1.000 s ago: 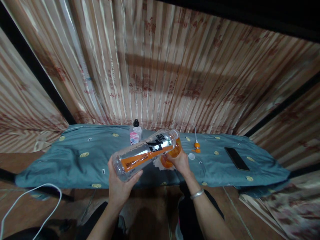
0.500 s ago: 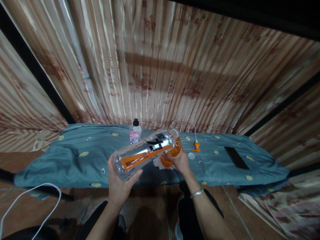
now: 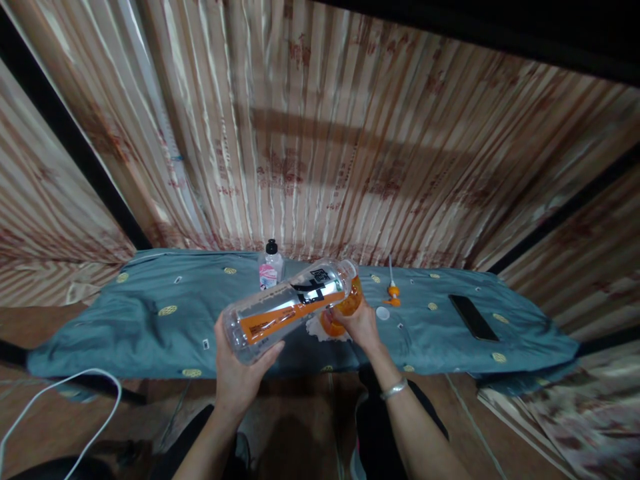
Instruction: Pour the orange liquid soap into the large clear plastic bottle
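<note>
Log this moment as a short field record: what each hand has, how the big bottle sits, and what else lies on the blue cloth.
left hand: grips the base of the large clear bottle
large clear bottle: tilted, neck over the orange container
right hand: holds the orange container on the blue cloth
behind: small pink-labelled bottle, upright
right of the hands: white cap, orange pump head, black phone

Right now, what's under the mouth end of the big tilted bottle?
An orange container, held by the right hand, sits under the big bottle tilted by the left hand. The bottle's mouth is covered, so any liquid passing is unseen.
</note>
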`<state>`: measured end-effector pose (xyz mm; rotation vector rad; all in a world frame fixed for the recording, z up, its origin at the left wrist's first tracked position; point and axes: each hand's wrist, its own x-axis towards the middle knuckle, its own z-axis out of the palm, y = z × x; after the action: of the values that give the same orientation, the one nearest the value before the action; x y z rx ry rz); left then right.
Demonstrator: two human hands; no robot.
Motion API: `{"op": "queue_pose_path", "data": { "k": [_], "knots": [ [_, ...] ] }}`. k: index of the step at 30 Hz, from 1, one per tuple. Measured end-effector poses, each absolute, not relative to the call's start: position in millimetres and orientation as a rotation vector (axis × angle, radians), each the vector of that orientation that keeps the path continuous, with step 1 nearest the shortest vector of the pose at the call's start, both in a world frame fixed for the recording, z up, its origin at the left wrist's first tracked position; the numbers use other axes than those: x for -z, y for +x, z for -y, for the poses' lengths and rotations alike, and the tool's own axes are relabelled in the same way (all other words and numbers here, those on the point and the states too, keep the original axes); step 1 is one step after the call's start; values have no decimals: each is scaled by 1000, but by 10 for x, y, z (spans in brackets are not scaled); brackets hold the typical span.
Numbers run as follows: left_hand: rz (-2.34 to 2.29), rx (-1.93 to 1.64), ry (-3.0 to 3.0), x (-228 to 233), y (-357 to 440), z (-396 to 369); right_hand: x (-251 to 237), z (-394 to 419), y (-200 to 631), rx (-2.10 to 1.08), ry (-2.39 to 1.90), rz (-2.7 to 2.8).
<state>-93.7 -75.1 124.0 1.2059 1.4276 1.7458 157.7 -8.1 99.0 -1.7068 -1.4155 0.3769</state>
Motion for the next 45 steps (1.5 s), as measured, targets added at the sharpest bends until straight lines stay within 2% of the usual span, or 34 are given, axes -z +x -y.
{"op": "queue_pose_path", "data": {
  "k": [35, 45],
  "knots": [
    [-1375, -1729, 1315, -1111, -1011, 728, -974, 70, 1585, -408, -1709, 1386],
    [-1407, -1761, 1293, -1201, -959, 758, -977, 76, 1579, -390, -1719, 1388]
  ]
}}
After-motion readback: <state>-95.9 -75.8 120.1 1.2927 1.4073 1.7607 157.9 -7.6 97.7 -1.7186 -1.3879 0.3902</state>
